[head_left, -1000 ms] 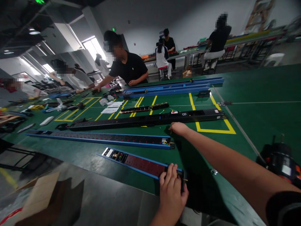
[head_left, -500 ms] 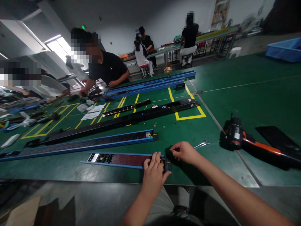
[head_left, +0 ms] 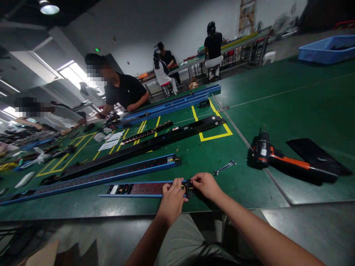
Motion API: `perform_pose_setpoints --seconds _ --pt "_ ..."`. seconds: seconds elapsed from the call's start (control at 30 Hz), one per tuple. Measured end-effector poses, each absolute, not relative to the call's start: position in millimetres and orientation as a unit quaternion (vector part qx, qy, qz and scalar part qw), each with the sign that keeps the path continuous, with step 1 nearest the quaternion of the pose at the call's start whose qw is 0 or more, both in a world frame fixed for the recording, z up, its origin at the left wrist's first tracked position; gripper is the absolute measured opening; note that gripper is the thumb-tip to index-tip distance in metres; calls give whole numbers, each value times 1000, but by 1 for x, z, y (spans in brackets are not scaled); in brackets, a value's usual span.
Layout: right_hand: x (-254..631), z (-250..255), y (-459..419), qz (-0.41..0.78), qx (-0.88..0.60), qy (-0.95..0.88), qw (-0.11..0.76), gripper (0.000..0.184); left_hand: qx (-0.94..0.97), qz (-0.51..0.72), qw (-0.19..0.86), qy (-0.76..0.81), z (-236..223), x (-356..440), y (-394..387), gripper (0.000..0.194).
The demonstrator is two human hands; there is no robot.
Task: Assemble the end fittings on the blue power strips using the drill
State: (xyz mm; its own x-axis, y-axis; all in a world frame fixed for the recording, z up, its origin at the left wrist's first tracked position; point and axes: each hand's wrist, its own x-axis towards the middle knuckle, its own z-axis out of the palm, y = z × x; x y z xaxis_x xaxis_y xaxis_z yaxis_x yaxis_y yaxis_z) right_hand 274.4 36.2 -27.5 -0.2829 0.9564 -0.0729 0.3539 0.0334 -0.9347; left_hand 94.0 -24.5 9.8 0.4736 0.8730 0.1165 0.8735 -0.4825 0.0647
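Observation:
A short blue-sided channel (head_left: pixel 151 189) lies near the front edge of the green table, with a dark red panel and small electronic parts inside it. Over its right end lies my left hand (head_left: pixel 172 203), its fingers curled across the top and the thumb at the near side. My right hand (head_left: pixel 205 186) is closed in a pinch against the black end piece (head_left: pixel 189 188). Whatever sits between those fingertips is too small to make out. Just beyond my right hand an open-end wrench (head_left: pixel 224 167) rests on the table.
A black and orange power screwdriver (head_left: pixel 291 160) lies to the right, beside a flat black object (head_left: pixel 317 155). Farther back are a longer blue channel (head_left: pixel 91 180), a long black bar (head_left: pixel 133 146) and a blue bin (head_left: pixel 324 51). A co-worker (head_left: pixel 124 90) stands across the table.
My right hand has moved left, from just off the channel to its end piece, fingers pinched. The left hand stays on the channel. The whole view has shifted slightly.

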Motion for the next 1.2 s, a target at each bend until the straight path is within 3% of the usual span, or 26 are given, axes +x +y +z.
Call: perform_pose_setpoints --seconds 0.3,0.47,0.73,0.93,1.2 --pt "272 -21 40 431 -498 -690 301 19 -882 -56 -20 -468 19 84 -17 34" --pt "271 -21 46 429 -489 -706 280 18 -884 -80 -34 -459 20 73 -6 34" --pt "267 -19 50 469 -518 -668 256 9 -862 -105 -46 -494 17 59 10 92" --pt "275 -22 58 668 -443 -536 264 11 -877 -94 -67 -466 17 63 20 82" --pt "279 -14 57 686 -445 -518 252 20 -868 -84 -89 -482 20 69 17 80"
